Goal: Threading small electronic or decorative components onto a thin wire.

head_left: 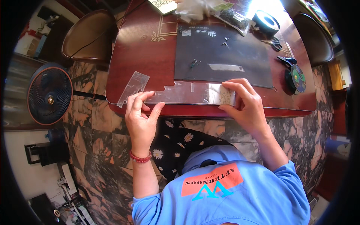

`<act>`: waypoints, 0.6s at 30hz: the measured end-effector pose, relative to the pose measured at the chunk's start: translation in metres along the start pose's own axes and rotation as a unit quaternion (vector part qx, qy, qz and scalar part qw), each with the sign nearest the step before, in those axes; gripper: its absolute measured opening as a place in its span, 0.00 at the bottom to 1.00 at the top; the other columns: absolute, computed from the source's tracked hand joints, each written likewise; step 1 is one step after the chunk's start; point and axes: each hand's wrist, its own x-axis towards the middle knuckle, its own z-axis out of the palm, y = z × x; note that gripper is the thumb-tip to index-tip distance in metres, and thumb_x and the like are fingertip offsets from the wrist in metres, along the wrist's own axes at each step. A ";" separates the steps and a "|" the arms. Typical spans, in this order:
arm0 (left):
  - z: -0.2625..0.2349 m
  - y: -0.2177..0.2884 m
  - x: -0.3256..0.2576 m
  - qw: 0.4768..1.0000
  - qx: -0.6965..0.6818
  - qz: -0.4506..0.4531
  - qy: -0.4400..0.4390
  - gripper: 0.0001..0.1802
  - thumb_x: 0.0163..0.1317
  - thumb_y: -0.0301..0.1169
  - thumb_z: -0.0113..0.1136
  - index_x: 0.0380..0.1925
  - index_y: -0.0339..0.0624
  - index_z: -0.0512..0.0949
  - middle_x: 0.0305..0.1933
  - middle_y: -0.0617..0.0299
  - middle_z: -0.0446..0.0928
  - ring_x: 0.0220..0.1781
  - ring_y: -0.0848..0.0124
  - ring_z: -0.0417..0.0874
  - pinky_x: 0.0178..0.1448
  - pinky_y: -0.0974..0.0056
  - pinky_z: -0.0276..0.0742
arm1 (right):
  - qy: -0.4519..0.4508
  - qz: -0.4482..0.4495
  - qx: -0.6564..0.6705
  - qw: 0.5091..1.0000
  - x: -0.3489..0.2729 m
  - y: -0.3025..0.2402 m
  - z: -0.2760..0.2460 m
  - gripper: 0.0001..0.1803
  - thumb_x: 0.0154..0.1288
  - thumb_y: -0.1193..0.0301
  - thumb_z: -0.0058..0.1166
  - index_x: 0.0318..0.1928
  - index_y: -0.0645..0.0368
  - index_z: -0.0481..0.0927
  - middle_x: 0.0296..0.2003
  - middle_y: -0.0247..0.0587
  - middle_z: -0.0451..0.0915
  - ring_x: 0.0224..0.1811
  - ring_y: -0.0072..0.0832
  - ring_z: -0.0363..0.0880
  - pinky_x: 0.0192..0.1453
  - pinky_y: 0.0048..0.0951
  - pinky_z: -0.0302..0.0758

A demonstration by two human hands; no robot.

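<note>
Along the near table edge lies a long clear plastic strip (pixel 180 94) with notches cut in its upper side. My left hand (pixel 140 116) pinches its left part between thumb and curled fingers. At the other end my right hand (pixel 245 103) grips the strip, thumb below and fingers above, beside a whitish-beige patch (pixel 220 94) on it. I cannot tell whether that patch is a label or a small packet. Next to my left hand rests a shorter clear notched plate (pixel 134 87), tilted on the table.
A black mat (pixel 243 48) bears small dark hook-like pieces (pixel 225 42) and a narrow clear strip (pixel 226 68). To the right are a large spool (pixel 267 22), scissors (pixel 276 44) and a round green-and-black reel (pixel 298 78). Plastic bags (pixel 234 20) lie at the back. A fan (pixel 50 93) stands left.
</note>
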 end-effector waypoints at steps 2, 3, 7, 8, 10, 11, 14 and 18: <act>0.001 0.002 -0.001 1.000 0.000 0.002 0.004 0.21 0.52 0.27 0.78 0.47 0.45 0.83 0.46 0.65 0.77 0.30 0.77 0.70 0.32 0.72 0.71 | 0.000 -0.005 -0.009 1.000 0.000 0.000 0.000 0.27 0.50 0.76 0.73 0.53 0.60 0.80 0.51 0.38 0.78 0.23 0.23 0.72 0.31 0.26 0.75; 0.001 0.003 -0.001 1.000 0.008 0.007 0.005 0.21 0.53 0.26 0.77 0.48 0.44 0.83 0.48 0.66 0.77 0.31 0.80 0.69 0.32 0.74 0.71 | -0.001 -0.005 -0.008 1.000 0.000 0.000 0.000 0.27 0.50 0.76 0.73 0.53 0.60 0.80 0.51 0.38 0.78 0.23 0.23 0.72 0.31 0.26 0.75; 0.004 0.005 -0.004 1.000 0.024 0.010 0.004 0.20 0.54 0.25 0.77 0.48 0.44 0.84 0.48 0.67 0.77 0.32 0.82 0.70 0.32 0.76 0.70 | 0.002 0.001 -0.018 1.000 -0.002 0.000 -0.001 0.26 0.51 0.76 0.73 0.52 0.58 0.80 0.51 0.38 0.77 0.23 0.23 0.71 0.31 0.26 0.75; 0.004 0.005 -0.004 1.000 0.025 0.009 0.005 0.20 0.54 0.25 0.77 0.48 0.44 0.84 0.48 0.67 0.77 0.32 0.82 0.70 0.32 0.76 0.70 | 0.000 0.003 -0.020 1.000 -0.002 -0.001 -0.002 0.26 0.51 0.76 0.73 0.52 0.58 0.80 0.51 0.37 0.77 0.23 0.23 0.71 0.31 0.26 0.75; 0.004 0.005 -0.003 1.000 0.022 0.007 -0.001 0.20 0.53 0.25 0.77 0.47 0.44 0.84 0.48 0.67 0.77 0.32 0.82 0.71 0.32 0.76 0.70 | -0.004 0.000 -0.018 1.000 -0.003 0.000 -0.004 0.26 0.51 0.77 0.73 0.52 0.58 0.80 0.50 0.37 0.77 0.24 0.22 0.71 0.31 0.26 0.75; 0.005 0.005 -0.004 1.000 0.022 0.007 -0.001 0.20 0.53 0.25 0.77 0.47 0.44 0.84 0.48 0.67 0.77 0.32 0.82 0.71 0.32 0.76 0.70 | -0.006 -0.002 -0.017 1.000 -0.003 0.001 -0.004 0.26 0.50 0.77 0.73 0.51 0.58 0.80 0.50 0.37 0.76 0.24 0.22 0.71 0.31 0.26 0.75; 0.005 0.005 -0.004 1.000 0.009 0.017 0.002 0.20 0.53 0.24 0.77 0.46 0.44 0.84 0.47 0.68 0.76 0.32 0.82 0.71 0.32 0.76 0.70 | -0.009 0.011 -0.014 1.000 -0.003 0.000 -0.007 0.26 0.50 0.77 0.73 0.51 0.58 0.79 0.50 0.36 0.76 0.24 0.22 0.71 0.31 0.26 0.75; 0.005 0.009 -0.004 0.999 0.018 0.026 0.006 0.20 0.52 0.26 0.78 0.46 0.44 0.83 0.47 0.66 0.77 0.30 0.79 0.72 0.32 0.73 0.72 | 0.002 0.006 -0.016 1.000 -0.003 -0.001 -0.008 0.26 0.50 0.77 0.73 0.52 0.57 0.79 0.50 0.36 0.75 0.24 0.22 0.72 0.30 0.25 0.75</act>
